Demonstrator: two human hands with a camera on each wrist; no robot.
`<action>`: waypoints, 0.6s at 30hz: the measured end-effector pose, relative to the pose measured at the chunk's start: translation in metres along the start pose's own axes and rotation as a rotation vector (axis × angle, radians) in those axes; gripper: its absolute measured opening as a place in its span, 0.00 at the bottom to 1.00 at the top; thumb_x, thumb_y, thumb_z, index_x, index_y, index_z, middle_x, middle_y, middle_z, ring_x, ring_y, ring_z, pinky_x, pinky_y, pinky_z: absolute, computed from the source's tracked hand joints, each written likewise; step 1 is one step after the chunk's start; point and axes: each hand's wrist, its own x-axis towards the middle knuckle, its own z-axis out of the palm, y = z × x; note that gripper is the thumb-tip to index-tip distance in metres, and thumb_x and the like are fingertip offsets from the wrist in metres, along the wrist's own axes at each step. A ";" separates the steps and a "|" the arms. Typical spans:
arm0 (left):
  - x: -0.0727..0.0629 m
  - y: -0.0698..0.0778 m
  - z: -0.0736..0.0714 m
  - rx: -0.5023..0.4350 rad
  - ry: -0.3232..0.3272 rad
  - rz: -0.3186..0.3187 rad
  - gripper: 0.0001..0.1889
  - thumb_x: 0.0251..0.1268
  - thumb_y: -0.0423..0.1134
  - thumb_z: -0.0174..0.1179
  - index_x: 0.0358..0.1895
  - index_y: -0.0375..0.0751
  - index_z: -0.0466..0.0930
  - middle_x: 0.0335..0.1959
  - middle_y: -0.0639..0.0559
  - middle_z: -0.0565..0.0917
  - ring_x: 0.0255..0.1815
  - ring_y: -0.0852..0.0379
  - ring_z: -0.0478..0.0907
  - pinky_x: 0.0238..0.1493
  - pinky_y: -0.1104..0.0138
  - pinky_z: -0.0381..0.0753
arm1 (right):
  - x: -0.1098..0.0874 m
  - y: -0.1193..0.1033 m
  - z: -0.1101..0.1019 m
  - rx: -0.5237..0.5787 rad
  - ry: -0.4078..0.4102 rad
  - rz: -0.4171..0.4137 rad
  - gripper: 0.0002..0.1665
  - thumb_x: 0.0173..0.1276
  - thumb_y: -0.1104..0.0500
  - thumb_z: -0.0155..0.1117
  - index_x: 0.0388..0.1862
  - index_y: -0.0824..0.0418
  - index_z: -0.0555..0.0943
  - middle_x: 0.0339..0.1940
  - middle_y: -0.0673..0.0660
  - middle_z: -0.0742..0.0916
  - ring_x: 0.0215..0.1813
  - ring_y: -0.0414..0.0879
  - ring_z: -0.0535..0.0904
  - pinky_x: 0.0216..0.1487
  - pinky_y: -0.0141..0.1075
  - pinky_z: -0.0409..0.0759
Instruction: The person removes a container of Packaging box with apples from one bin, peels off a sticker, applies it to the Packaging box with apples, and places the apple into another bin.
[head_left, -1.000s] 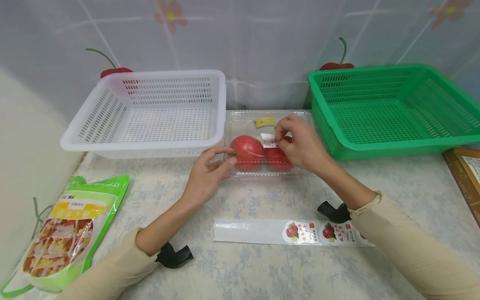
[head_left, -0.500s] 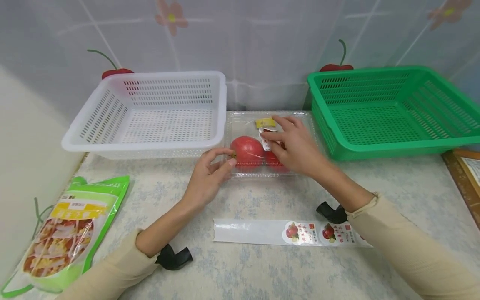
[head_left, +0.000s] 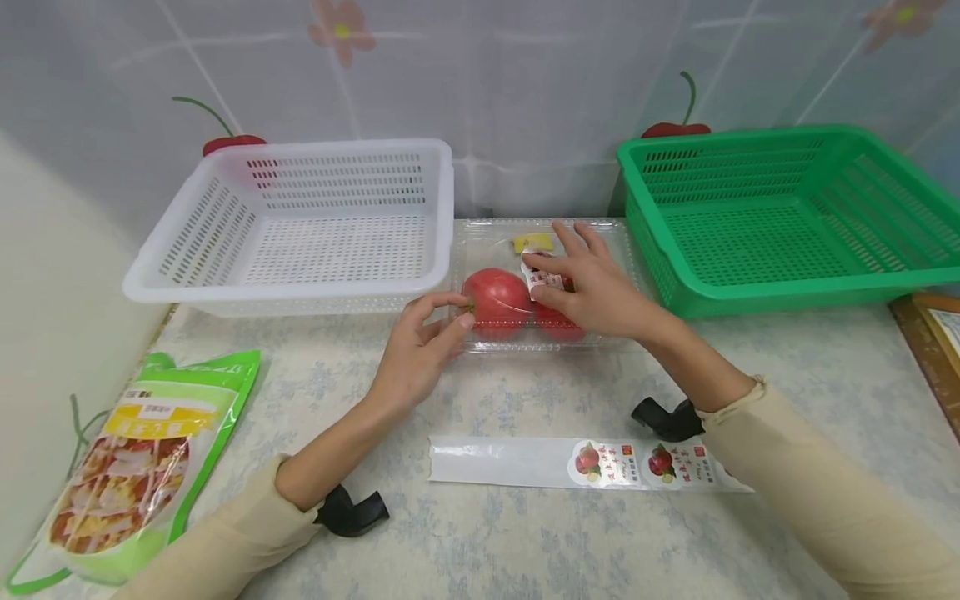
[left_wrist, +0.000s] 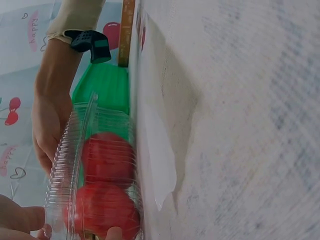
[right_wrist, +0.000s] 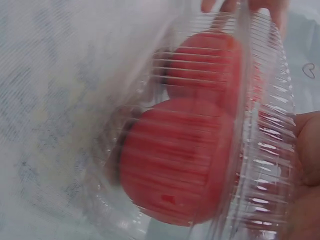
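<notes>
A clear plastic clamshell box (head_left: 487, 347) lies lid down between the two baskets, with two red round fruits (head_left: 495, 302) visible inside. My left hand (head_left: 420, 346) holds the box's left end between thumb and fingers. A white sticker with red print (head_left: 542, 279) sits on the lid over the right fruit. My right hand (head_left: 603, 292) spreads over the lid, its index finger and thumb pressing on the sticker and covering part of it. Just beyond it shows a small yellow packet (head_left: 531, 242). In the right wrist view, both fruits (right_wrist: 172, 160) show through the ribbed wall.
A white basket (head_left: 360, 291) stands at the back left, a green basket (head_left: 795, 293) at the back right. In front lies a strip of backing paper (head_left: 495, 461) with fruit stickers. A green food pouch (head_left: 138, 467) is at left, a brown frame (head_left: 918, 337) at right.
My right hand has gone from pinching the sticker to lying over it with fingers spread, and the sticker now lies on the lid. The left hand has kept its hold.
</notes>
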 end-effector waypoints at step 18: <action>-0.001 0.000 -0.001 -0.004 -0.015 -0.030 0.15 0.74 0.38 0.56 0.60 0.42 0.75 0.68 0.48 0.63 0.65 0.47 0.71 0.55 0.59 0.80 | -0.004 0.007 -0.019 0.254 -0.206 0.080 0.31 0.74 0.69 0.50 0.75 0.62 0.65 0.82 0.57 0.44 0.78 0.52 0.23 0.73 0.63 0.32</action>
